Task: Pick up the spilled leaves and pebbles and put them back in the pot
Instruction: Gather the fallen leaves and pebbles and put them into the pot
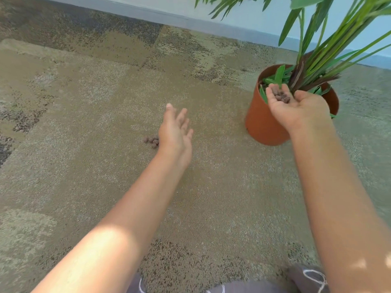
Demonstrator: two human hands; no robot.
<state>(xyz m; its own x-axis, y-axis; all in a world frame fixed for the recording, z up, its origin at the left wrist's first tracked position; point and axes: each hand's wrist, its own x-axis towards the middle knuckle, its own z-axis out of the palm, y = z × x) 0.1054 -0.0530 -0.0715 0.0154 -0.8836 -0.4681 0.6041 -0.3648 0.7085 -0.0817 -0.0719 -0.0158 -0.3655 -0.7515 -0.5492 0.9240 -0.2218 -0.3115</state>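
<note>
An orange-brown pot [263, 123] stands on the carpet at the right, holding a green plant [321, 45] and loose green leaves [277, 78]. My right hand [296, 106] is cupped palm-up over the pot's near rim, with several brown pebbles [281, 96] resting on its fingers. My left hand [176, 130] hovers over the carpet, fingers spread and holding nothing. Just left of its wrist, a small cluster of brown pebbles [152, 141] lies on the carpet.
Mottled beige and brown carpet [95, 102] covers the floor. A pale wall with a grey baseboard [190, 22] runs behind the pot. Long plant leaves overhang the top right. Grey patterned fabric [306, 280] shows at the bottom edge.
</note>
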